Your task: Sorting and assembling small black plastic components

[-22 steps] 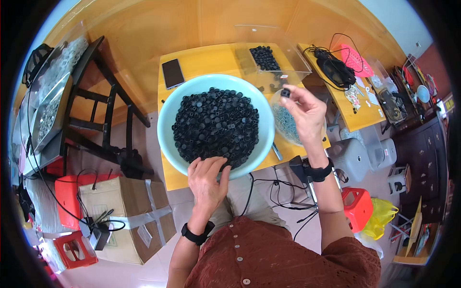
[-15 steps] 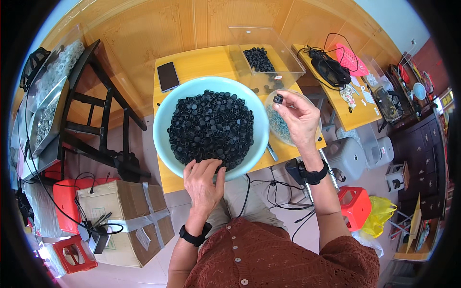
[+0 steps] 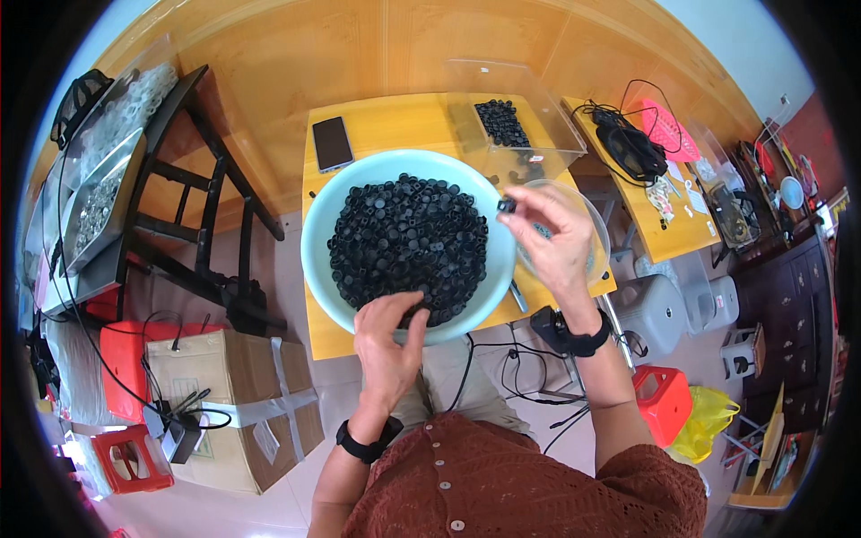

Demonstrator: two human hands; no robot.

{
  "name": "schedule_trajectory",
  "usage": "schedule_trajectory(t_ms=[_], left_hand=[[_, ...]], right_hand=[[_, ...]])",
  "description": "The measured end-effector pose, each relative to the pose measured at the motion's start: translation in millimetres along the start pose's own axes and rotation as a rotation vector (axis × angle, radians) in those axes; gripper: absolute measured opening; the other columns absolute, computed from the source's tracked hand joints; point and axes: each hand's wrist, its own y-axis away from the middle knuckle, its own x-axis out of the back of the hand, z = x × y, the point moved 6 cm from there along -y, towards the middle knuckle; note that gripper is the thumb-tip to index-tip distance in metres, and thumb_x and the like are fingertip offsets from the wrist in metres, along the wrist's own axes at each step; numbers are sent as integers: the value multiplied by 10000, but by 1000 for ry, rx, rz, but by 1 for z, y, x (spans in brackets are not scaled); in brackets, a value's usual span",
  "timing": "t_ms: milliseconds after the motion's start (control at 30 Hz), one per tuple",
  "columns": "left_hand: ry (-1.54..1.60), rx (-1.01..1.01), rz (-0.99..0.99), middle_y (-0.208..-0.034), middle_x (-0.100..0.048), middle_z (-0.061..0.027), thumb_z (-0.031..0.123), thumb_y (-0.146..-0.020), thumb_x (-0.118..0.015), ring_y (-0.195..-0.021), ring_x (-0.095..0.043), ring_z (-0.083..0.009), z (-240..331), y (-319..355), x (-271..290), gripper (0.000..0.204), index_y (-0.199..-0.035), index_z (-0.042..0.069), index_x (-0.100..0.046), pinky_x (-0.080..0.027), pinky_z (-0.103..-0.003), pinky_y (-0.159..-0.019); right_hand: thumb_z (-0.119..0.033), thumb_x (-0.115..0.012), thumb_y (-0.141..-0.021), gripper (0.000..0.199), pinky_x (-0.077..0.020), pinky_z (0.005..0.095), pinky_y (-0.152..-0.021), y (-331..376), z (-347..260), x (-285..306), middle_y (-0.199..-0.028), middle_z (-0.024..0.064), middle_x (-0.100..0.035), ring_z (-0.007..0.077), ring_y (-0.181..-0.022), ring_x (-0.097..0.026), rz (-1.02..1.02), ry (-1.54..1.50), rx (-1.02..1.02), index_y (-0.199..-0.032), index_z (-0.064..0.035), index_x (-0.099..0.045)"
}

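Note:
A pale blue basin, heaped with small black plastic caps, stands at the front of the yellow table. Over its front rim reaches my left hand, thumb and forefinger apart, with the fingertips at the near edge of the heap. Whether they touch a single cap is hard to see. Between thumb and fingertips my right hand pinches one small black square-looking cap, held up by the basin's right rim. Below that hand sits a clear round bowl of fine bluish pieces, partly covered by the hand.
Behind, a clear plastic bin holds more black caps. A phone lies at the table's back left, and a slim metal tool right of the basin. Cartons and a red stool stand on the floor.
My right hand has come down and slightly left with the cap, toward the basin rim. My left thumb and forefinger have drawn closer at the heap. The whole view has shifted a little.

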Motion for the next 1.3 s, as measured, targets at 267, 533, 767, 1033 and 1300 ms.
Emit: schedule_trajectory(t_ms=[267,533,767,1033,1300], left_hand=[[1231,544,-259,-966,-643,-106,196,-921,-503,-898,-608,-172,5,-10,-11,286,-1030,-45,-612,-457,-307,-863],[1540,622,-339,-951,-648,-79,199,-902,-545,-871,-609,-134,9,9,-16,237,-1015,9,-632,-472,-313,-862],[1435,615,-324,-936,-650,-78,175,-886,-574,-851,-603,-124,10,15,-17,220,-1003,0,-638,-482,-291,-825],[1474,635,-375,-940,-645,-69,196,-891,-569,-865,-591,-115,21,18,-22,246,-1016,-5,-633,-458,-292,-849],[1318,623,-323,-1019,-633,-106,240,-903,-548,-902,-600,-159,21,11,-17,330,-1123,-6,-570,-455,-316,-862]], right_hand=[[59,-716,-651,329,-457,231,-616,45,-41,-41,-778,31,-563,115,-694,-552,-244,-109,78,-960,-51,-689],[32,-737,-646,343,-447,224,-614,68,-39,-50,-783,16,-534,109,-706,-538,-254,-218,33,-969,-75,-695],[42,-729,-633,314,-453,246,-605,75,-47,-45,-796,39,-551,130,-695,-539,-221,-152,60,-929,-54,-687],[76,-695,-622,323,-459,265,-594,82,-50,-35,-807,54,-569,159,-696,-544,-199,-127,119,-926,-34,-673],[42,-681,-685,260,-476,256,-600,58,-44,-22,-795,72,-601,145,-661,-569,-120,8,146,-936,-25,-662]])
